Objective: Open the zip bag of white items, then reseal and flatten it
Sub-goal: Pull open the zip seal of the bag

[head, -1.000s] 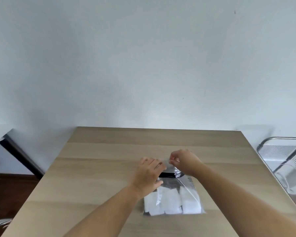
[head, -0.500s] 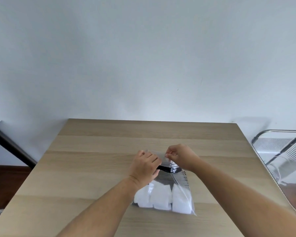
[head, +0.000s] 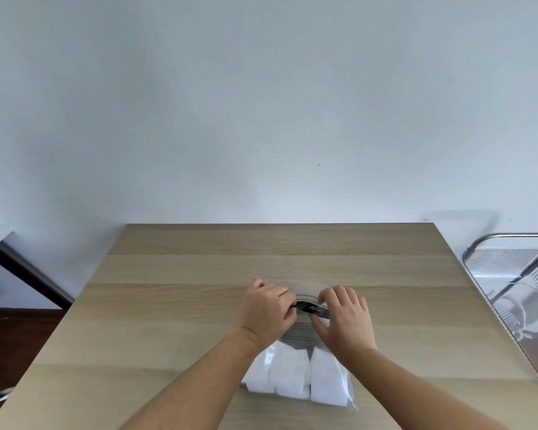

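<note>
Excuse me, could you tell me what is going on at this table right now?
A person is working with both hands at the far end of a clear zip bag lying on a wooden table. The left hand and the right hand press on its top edge. White items fill the near end.

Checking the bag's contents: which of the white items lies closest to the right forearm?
The rightmost white item in the zip bag; the right forearm passes just beside it, while the other two sit farther left.
</note>
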The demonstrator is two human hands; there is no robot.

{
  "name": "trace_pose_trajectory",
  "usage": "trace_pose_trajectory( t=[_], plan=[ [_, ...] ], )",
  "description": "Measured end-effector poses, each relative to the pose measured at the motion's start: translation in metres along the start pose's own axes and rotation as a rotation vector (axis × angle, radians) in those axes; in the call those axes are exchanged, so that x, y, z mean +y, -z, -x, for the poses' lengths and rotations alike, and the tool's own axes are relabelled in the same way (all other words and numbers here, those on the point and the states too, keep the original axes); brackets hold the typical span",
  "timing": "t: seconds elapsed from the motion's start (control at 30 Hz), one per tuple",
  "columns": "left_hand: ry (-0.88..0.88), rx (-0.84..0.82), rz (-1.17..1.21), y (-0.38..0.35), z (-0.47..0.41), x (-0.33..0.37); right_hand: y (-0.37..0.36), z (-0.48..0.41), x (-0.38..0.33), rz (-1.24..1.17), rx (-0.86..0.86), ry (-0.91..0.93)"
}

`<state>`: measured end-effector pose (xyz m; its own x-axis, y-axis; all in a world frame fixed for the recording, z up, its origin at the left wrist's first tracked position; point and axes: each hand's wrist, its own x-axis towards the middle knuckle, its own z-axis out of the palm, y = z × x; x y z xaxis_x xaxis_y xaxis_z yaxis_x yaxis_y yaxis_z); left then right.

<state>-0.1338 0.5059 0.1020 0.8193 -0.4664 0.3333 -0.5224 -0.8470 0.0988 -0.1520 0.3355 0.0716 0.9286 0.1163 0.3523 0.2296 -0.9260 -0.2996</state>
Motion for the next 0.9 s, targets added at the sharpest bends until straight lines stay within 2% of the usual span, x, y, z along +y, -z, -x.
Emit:
trace_pose_trajectory(
  t=[0.23, 0.37, 0.47, 0.6, 0.7, 0.8, 0.9],
  plan=[
    [0.063, 0.004, 0.111, -0.002, -0.007, 0.012, 0.003, -0.007, 0.009, -0.096, 0.118, -0.025],
    [0.215, -0.033, 0.186, -0.009, -0.015, 0.023, 0.013, -0.017, 0.021, -0.136, 0.145, 0.03],
    [0.394, -0.066, 0.324, -0.013, -0.022, 0.03, 0.02, -0.024, 0.031, -0.255, 0.042, -0.019],
    [0.595, -0.191, 0.584, -0.018, -0.03, 0.031, 0.026, -0.036, 0.047, -0.576, -0.346, -0.216],
    [0.683, -0.29, 0.771, -0.018, -0.034, 0.036, 0.031, -0.042, 0.057, -0.726, -0.526, -0.303],
    [0.717, -0.313, 0.947, -0.016, -0.038, 0.045, 0.035, -0.046, 0.06, -0.736, -0.556, -0.292],
    [0.664, -0.325, 0.922, -0.013, -0.04, 0.048, 0.033, -0.045, 0.057, -0.674, -0.49, -0.27]
  ],
)
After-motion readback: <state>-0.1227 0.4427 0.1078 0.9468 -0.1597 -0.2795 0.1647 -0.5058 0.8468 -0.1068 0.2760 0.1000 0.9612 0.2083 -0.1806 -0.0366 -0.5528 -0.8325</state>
